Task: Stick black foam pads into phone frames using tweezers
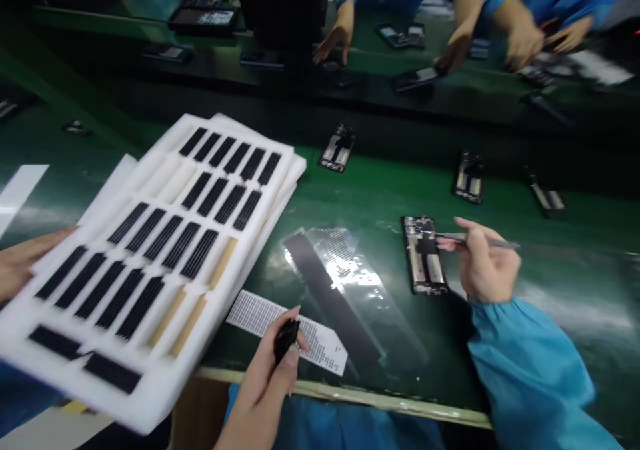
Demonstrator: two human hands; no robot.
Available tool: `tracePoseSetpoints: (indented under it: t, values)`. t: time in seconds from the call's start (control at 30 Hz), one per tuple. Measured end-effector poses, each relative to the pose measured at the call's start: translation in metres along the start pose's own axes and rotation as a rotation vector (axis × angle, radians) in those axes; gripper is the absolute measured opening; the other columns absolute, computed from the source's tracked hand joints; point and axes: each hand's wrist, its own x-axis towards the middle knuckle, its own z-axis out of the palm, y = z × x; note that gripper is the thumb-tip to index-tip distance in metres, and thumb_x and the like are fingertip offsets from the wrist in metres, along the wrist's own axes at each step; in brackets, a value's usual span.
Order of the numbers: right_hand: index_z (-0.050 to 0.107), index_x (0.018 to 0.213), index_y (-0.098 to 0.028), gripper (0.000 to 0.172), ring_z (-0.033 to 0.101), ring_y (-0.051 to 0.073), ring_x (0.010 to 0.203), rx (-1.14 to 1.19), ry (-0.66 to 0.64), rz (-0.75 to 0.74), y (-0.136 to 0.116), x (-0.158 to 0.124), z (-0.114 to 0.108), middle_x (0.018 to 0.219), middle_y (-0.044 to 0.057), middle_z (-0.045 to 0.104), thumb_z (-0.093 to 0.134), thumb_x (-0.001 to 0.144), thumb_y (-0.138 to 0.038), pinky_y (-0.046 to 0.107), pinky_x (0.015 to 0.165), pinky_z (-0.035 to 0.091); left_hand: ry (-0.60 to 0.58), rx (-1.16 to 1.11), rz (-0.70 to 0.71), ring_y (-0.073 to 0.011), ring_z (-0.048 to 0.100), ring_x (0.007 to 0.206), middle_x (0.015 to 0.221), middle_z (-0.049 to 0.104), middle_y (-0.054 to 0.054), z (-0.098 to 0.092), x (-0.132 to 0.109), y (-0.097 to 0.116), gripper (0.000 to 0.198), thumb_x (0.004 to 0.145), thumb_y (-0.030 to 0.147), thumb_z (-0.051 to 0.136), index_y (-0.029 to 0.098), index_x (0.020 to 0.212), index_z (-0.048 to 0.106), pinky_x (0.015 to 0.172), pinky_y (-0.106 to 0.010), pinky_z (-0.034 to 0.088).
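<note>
Pinching a small black piece, the left hand (265,377) has its fingers clamped over a printed label sheet (285,327) near the desk's (345,393) front edge. The right hand (485,263) grips a slim grey tool (483,240), its tip at a phone frame (424,255). Clear film (355,303) lies between them. A white foam tray (150,270) overhangs the left, steadied by a hand (25,260) of uncertain owner.
</note>
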Motion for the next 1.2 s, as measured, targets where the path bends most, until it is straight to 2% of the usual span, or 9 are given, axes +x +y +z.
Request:
tracePoseSetpoints:
  t: [0.1, 0.23, 0.3, 0.4, 0.47, 0.7, 0.83, 1.0, 1.2]
  values:
    - [0.073, 0.100, -0.015, 0.050, 0.071, 0.020, 0.056, 0.114, -0.055, 0.016, 0.021, 0.057, -0.018, 0.061, 0.005, 0.072, 0.071, 0.082, -0.061, 0.031, 0.056, 0.055, -0.175, -0.327, -0.156, -0.0114, 0.051, 0.053, 0.091, 0.064, -0.007, 0.014, 0.022, 0.018, 0.064, 0.092, 0.067, 0.048, 0.018, 0.132, 0.057, 0.044, -0.024, 0.046]
    - [0.072, 0.097, -0.015, 0.047, 0.073, 0.021, 0.063, 0.059, -0.131, 0.009, 0.040, 0.076, -0.012, 0.070, 0.007, 0.075, 0.065, 0.089, -0.060, 0.032, 0.060, 0.058, -0.311, -0.183, -0.200, -0.0096, 0.045, 0.052, 0.067, 0.060, -0.001, 0.044, 0.049, 0.056, 0.052, 0.093, 0.064, 0.052, 0.016, 0.096, 0.072, 0.049, -0.021, 0.042]
    - [0.071, 0.083, -0.015, 0.046, 0.074, 0.020, 0.067, 0.042, -0.163, 0.011, 0.042, 0.076, -0.008, 0.082, 0.011, 0.077, 0.062, 0.092, -0.059, 0.031, 0.063, 0.059, -0.327, -0.060, -0.157, -0.0105, 0.049, 0.055, 0.070, 0.066, -0.002, 0.060, 0.061, 0.070, 0.048, 0.094, 0.060, 0.053, 0.018, 0.094, 0.075, 0.055, -0.021, 0.045]
    - [0.061, 0.057, -0.016, 0.057, 0.076, 0.019, 0.072, 0.034, -0.207, 0.030, 0.040, 0.076, -0.006, 0.112, 0.016, 0.075, 0.058, 0.092, -0.061, 0.029, 0.066, 0.060, -0.287, 0.114, -0.022, -0.0160, 0.064, 0.080, 0.094, 0.074, -0.005, 0.084, 0.079, 0.077, 0.037, 0.094, 0.051, 0.057, 0.025, 0.112, 0.076, 0.075, -0.025, 0.053]
    - [0.062, 0.055, -0.016, 0.060, 0.077, 0.019, 0.075, 0.031, -0.234, 0.040, 0.038, 0.078, -0.005, 0.122, 0.016, 0.072, 0.056, 0.093, -0.062, 0.029, 0.068, 0.061, -0.291, 0.253, 0.131, -0.0179, 0.066, 0.092, 0.101, 0.072, -0.005, 0.097, 0.090, 0.076, 0.032, 0.095, 0.040, 0.058, 0.028, 0.120, 0.074, 0.085, -0.027, 0.054]
    - [0.071, 0.109, -0.014, 0.052, 0.077, 0.022, 0.075, 0.055, -0.258, 0.072, 0.040, 0.080, -0.002, 0.081, 0.008, 0.076, 0.054, 0.095, -0.062, 0.031, 0.068, 0.060, -0.225, 0.845, 0.690, -0.0209, 0.065, 0.102, 0.117, 0.067, -0.008, 0.124, 0.107, 0.062, 0.054, 0.093, 0.013, 0.047, 0.027, 0.145, 0.055, 0.094, -0.033, 0.058]
    - [0.072, 0.107, -0.015, 0.048, 0.077, 0.022, 0.075, 0.011, -0.260, 0.021, 0.039, 0.076, -0.003, 0.084, 0.008, 0.076, 0.050, 0.099, -0.057, 0.031, 0.068, 0.060, -0.240, 0.945, 0.762, -0.0201, 0.065, 0.102, 0.119, 0.067, -0.007, 0.125, 0.108, 0.057, 0.061, 0.089, 0.007, 0.045, 0.026, 0.146, 0.053, 0.095, -0.032, 0.058]
    - [0.075, 0.100, -0.021, 0.034, 0.074, 0.020, 0.084, -0.079, -0.347, -0.234, 0.041, 0.074, -0.010, 0.096, 0.008, 0.078, 0.054, 0.100, -0.047, 0.035, 0.083, 0.058, -0.168, 1.012, 0.857, -0.0211, 0.065, 0.097, 0.121, 0.069, -0.004, 0.139, 0.116, 0.064, 0.056, 0.088, 0.005, 0.047, 0.025, 0.138, 0.060, 0.090, -0.034, 0.059]
    - [0.067, 0.094, -0.017, 0.051, 0.067, 0.013, 0.058, 0.344, 0.037, 0.130, 0.053, 0.105, -0.027, 0.069, 0.004, 0.074, 0.064, 0.086, -0.067, 0.023, 0.053, 0.052, -0.186, 1.162, 1.008, -0.0233, 0.062, 0.098, 0.128, 0.067, -0.007, 0.176, 0.122, 0.068, 0.053, 0.090, 0.002, 0.049, 0.018, 0.140, 0.056, 0.082, -0.036, 0.060]
